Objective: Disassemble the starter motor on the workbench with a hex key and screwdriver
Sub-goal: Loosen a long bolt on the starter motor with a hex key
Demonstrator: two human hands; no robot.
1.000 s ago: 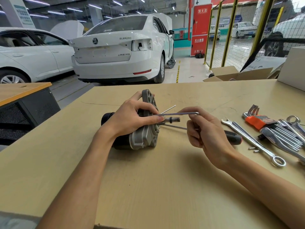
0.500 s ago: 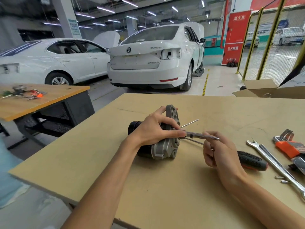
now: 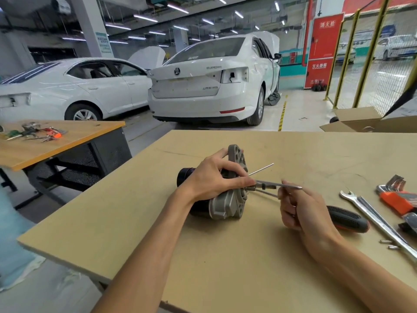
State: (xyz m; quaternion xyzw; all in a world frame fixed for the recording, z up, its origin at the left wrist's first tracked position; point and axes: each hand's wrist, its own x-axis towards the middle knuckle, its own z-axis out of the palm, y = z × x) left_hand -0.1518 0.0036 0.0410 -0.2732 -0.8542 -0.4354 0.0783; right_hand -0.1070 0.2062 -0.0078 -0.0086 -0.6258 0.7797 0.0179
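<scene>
The motor point(image 3: 223, 195) lay on its side on the table point(image 3: 225, 256), near the table's middle. Its long axis ran roughly left to right: the black cylindrical end point(image 3: 185, 177) pointed left and slightly away from the camera, and the grey cast end with the flange point(image 3: 237, 159) faced right. The flange stood on edge, its top corner uppermost. A short shaft point(image 3: 261, 188) projected from the grey end toward the right. 1 thin rod point(image 3: 261, 169) rose from the flange up and to the right, its tip free in the air.

The left hand point(image 3: 212, 179) reached in from the lower left, palm down over the motor body. Its fingers curled over the top and front of the casing and its thumb lay along the flange, gripping the motor.

The right hand point(image 3: 302, 211) came in from the lower right, back of the hand toward the camera, fingers curled. Thumb and fingertips pinched a slim metal tool point(image 3: 282, 184) near its right end. The tool lay close to level, its left end meeting the flange face just beside the left thumb. Whether it was the hex key could not be told. A second thin rod point(image 3: 267, 193) ran from below the shaft toward the right hand.

The screwdriver point(image 3: 347, 219) lay on the table behind the right hand, touched by neither hand, its black and orange handle pointing right. Further right lay a spanner point(image 3: 370, 215), a hex key set point(image 3: 397, 197) in an orange holder, and 2 small loose screws point(image 3: 388, 243). A cardboard box point(image 3: 361, 123) sat at the far right edge. Beyond the table stood 2 white cars point(image 3: 203, 91).
</scene>
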